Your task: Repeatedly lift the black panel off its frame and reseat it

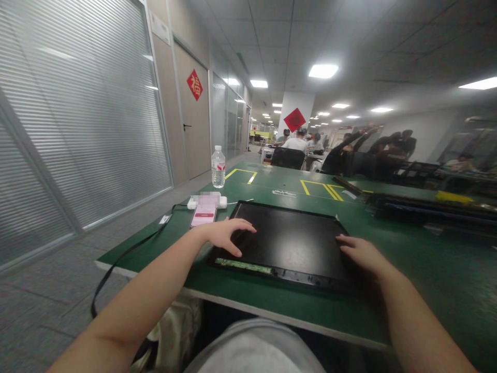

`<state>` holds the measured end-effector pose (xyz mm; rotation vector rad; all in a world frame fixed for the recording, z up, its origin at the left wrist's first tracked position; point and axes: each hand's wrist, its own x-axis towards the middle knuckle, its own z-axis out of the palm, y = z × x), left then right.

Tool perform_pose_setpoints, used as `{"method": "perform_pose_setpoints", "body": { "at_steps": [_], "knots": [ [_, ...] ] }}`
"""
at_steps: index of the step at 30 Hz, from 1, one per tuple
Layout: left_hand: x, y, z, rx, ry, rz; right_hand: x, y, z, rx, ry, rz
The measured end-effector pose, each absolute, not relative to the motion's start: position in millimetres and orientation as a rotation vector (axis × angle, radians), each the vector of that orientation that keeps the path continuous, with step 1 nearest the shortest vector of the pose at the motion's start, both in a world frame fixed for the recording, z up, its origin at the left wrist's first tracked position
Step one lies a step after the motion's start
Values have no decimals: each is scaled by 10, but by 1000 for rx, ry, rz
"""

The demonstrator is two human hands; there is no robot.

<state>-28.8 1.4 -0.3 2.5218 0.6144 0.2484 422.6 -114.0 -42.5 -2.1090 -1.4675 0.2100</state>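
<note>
A flat black LCD screen panel (289, 233) lies on the green table in front of me, with a green circuit board strip (243, 266) along its near left edge. My left hand (229, 234) is over the panel's left side, thumb and fingers spread apart; it is open. At the right edge of the panel is my right hand (359, 254), its fingers stretched out and their tips at the frame. The thumb of that hand is hidden, and I see nothing held in it.
Left of the panel are a phone (204, 216), a white power strip (221, 202) with a black cable (132, 254), and a water bottle (218, 167). Dark stacked panels (419, 204) lie at the right on the green table (438, 290). Several people sit farther back.
</note>
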Motion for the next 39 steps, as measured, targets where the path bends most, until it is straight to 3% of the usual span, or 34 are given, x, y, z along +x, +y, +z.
{"method": "perform_pose_setpoints", "body": {
  "at_steps": [28,34,39],
  "knots": [
    [-337,22,47,2578,519,229,4211,-1161,-355,-2204,-1552,198],
    [-310,178,-120,2613,957,359,4230,-1208,-264,-2289,-1315,82],
    [-268,304,-252,2647,1311,471,4369,-1209,-321,-2419,-1217,175]
  ]
}}
